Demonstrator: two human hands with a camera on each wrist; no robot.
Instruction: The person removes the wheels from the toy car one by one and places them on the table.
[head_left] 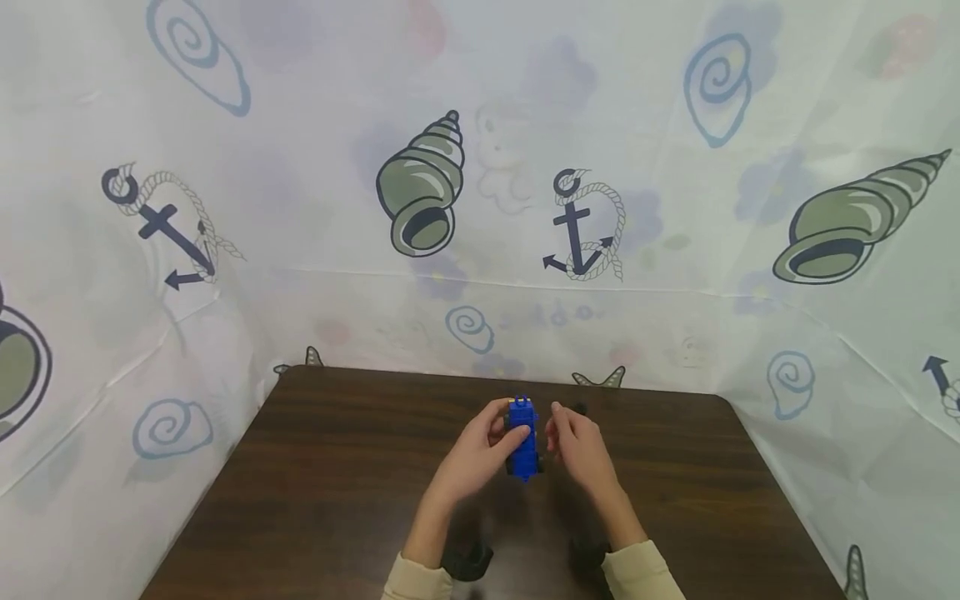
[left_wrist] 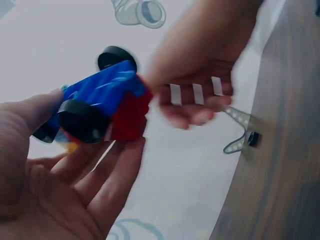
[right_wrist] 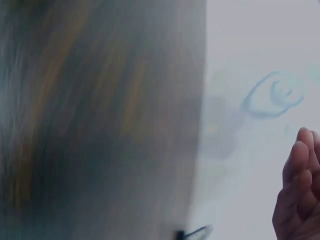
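Note:
A blue toy vehicle [head_left: 522, 442] with black wheels is held above the table by my left hand [head_left: 474, 454], thumb across its top. The left wrist view shows the toy's red part [left_wrist: 131, 114] and a bit of yellow beneath, with the left fingers [left_wrist: 117, 182] supporting it from below. My right hand [head_left: 581, 450] is just right of the toy, apart from it, its fingers loosely bent and nothing visible in them. White strips cross those fingers in the left wrist view. In the right wrist view, only part of the right hand [right_wrist: 300, 192] shows at the edge.
A dark brown wooden table [head_left: 337, 500] lies beneath both hands. Near its far edge, behind the right hand, sits a small black round piece [left_wrist: 254, 139]. White cloth [head_left: 337, 208] printed with shells and anchors hangs behind and at both sides. Black wrist gear [head_left: 468, 562] sits by the left cuff.

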